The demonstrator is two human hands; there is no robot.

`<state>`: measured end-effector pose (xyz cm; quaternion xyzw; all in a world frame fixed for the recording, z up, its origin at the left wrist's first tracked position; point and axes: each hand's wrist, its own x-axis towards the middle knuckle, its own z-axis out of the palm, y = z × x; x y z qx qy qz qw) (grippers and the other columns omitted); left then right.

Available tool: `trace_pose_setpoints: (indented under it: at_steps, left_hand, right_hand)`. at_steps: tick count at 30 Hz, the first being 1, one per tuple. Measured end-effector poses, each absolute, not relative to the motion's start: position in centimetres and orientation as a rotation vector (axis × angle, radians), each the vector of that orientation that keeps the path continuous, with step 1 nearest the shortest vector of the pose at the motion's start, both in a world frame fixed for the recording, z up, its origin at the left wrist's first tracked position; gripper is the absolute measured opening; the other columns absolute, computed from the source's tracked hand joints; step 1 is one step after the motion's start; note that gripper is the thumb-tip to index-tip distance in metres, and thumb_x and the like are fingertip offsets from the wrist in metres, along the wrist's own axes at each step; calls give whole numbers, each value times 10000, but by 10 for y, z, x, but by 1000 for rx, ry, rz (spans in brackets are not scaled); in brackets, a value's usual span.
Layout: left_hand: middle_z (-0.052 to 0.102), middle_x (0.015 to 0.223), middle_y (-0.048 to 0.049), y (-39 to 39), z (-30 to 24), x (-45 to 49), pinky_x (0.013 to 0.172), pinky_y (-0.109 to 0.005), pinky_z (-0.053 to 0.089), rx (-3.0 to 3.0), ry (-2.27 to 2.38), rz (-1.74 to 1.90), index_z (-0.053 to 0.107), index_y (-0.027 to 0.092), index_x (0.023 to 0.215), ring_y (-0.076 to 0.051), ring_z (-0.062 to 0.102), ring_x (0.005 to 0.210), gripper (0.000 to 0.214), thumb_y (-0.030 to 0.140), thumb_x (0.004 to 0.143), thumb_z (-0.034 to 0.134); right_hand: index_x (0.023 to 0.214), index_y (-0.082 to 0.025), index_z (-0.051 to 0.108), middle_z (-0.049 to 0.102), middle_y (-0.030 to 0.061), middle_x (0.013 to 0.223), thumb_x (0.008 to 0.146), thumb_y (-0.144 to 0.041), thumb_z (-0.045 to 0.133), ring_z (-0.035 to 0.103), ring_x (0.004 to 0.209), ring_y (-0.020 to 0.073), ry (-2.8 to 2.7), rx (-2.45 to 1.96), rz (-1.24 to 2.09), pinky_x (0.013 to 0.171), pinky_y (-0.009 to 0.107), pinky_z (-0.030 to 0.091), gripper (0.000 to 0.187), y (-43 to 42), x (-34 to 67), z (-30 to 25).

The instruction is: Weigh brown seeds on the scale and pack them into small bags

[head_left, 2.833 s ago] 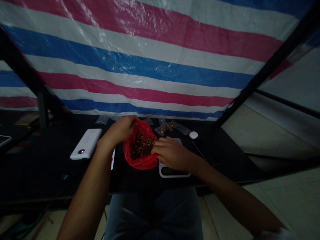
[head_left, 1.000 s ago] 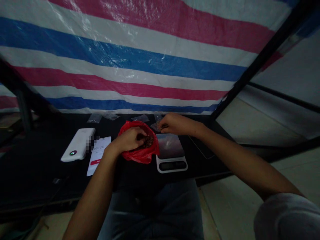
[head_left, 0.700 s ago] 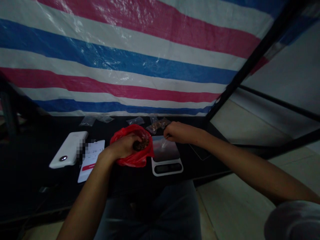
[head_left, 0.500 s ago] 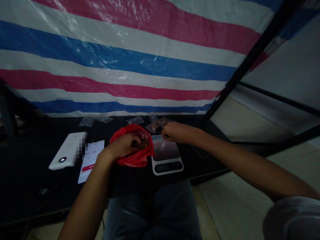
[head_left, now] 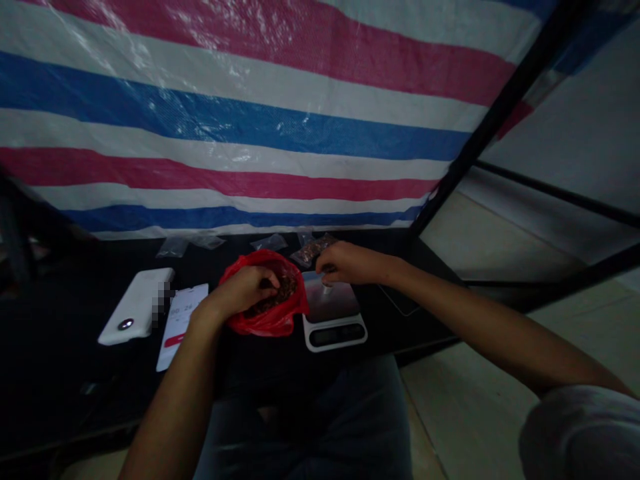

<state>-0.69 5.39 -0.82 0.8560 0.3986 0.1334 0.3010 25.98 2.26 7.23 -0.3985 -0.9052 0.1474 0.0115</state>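
My left hand (head_left: pixel 250 288) is inside the mouth of a red plastic bag (head_left: pixel 265 325), its fingers curled together above the small brown dried bits (head_left: pixel 287 288) in it. Whether any bits are between the fingertips cannot be seen. To the right of the bag stands a white kitchen scale (head_left: pixel 336 340) with a metal plate. My right hand (head_left: pixel 345 262) hangs over the far part of that plate, fingers and thumb bent in a pinch. A small pale gleam shows under the fingertips; what they hold is too dim to make out.
Behind the scale lies a clear bag filled with brown bits (head_left: pixel 311 250). Small clear plastic bags (head_left: pixel 173 247) lie along the table's back edge. A phone (head_left: pixel 176 331) and a white power bank (head_left: pixel 136 307) are at left. A striped tarp (head_left: pixel 270 160) hangs behind.
My left hand has drawn up slightly out of the brown bits, so more of them show. The right hand has shifted slightly left over the scale.
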Motion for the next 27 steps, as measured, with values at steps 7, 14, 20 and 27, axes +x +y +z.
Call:
trace_pose_setpoints:
  at_steps: [7, 14, 20, 27]
  left_hand:
    - [797, 953, -32, 55, -9, -7, 800, -319, 557, 2264, 1070, 364, 768, 236, 901, -220, 728, 838, 180, 287, 798, 630]
    - [803, 943, -12, 55, -12, -6, 826, -314, 561, 2201, 1027, 424, 771, 253, 919, -209, 735, 836, 168, 296, 818, 643]
    - [801, 980, -35, 54, -9, -6, 842, -331, 564, 2197, 1014, 454, 771, 228, 942, -206, 734, 859, 178, 303, 836, 650]
    - [797, 1004, -42, 53, -8, -2, 854, -346, 580, 2073, 922, 550, 757, 223, 958, -223, 740, 920, 234, 410, 843, 676]
  right_hand:
    - [985, -131, 757, 733, 55, 896, 826, -115, 751, 645, 792, 153, -2714, -1204, 522, 718, 252, 414, 160, 20, 268, 59]
    - [958, -135, 754, 725, 58, 916, 830, -94, 737, 654, 802, 151, -2698, -1179, 574, 737, 251, 446, 136, 15, 272, 62]
    - [992, -137, 753, 739, 74, 978, 847, -102, 717, 676, 831, 152, -2674, -1156, 647, 758, 256, 476, 153, 14, 273, 65]
    - [995, -155, 751, 770, 41, 879, 931, -79, 562, 699, 816, 149, -2631, -1089, 794, 774, 263, 472, 214, 9, 276, 71]
